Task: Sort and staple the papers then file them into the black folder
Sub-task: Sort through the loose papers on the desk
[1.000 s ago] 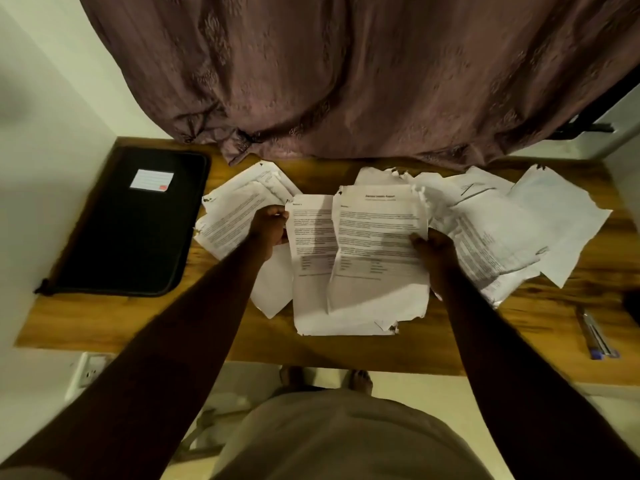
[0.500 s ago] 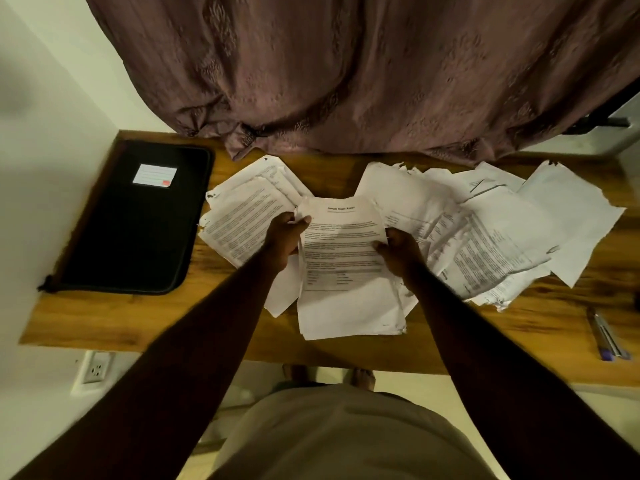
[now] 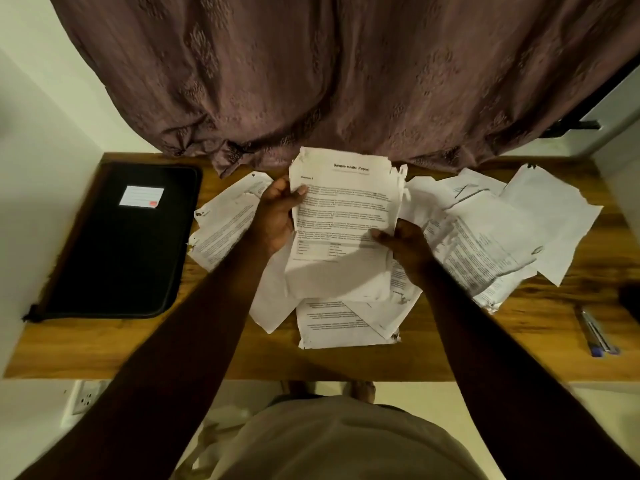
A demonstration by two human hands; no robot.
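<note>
Both of your hands are on one sheaf. Your left hand (image 3: 275,216) grips the left edge of the "Sample Health Report" pages (image 3: 346,216) with the thumb laid over the print, and your right hand (image 3: 407,249) pinches the lower right edge, thumb on top. The sheaf is lifted clear of the wooden surface (image 3: 104,348) and tilted up toward you, above the loose papers (image 3: 485,244) spread across the middle and right. A small pile (image 3: 225,230) lies to the left, just beside the black folder (image 3: 117,258).

You appear to be in the sorting step, gathering the sheets that belong to this report. Check the heading and section mark on each sheet before you add it. Then stand the sheaf on its bottom edge and tap it square, so the ragged corners line up; a staple only holds sheets that reach it. Grip lightly, because the frayed edges look ready to tear. Lay finished sets well apart from the unsorted spread.

The black folder lies flat at the left end of the surface, closed, with a white label (image 3: 141,196) on its cover. What is inside cannot be seen, and it will need opening before you file. No stapler shows for certain; a dark thing (image 3: 631,301) at the right edge is cut off, with pens (image 3: 595,332) near it.
</note>
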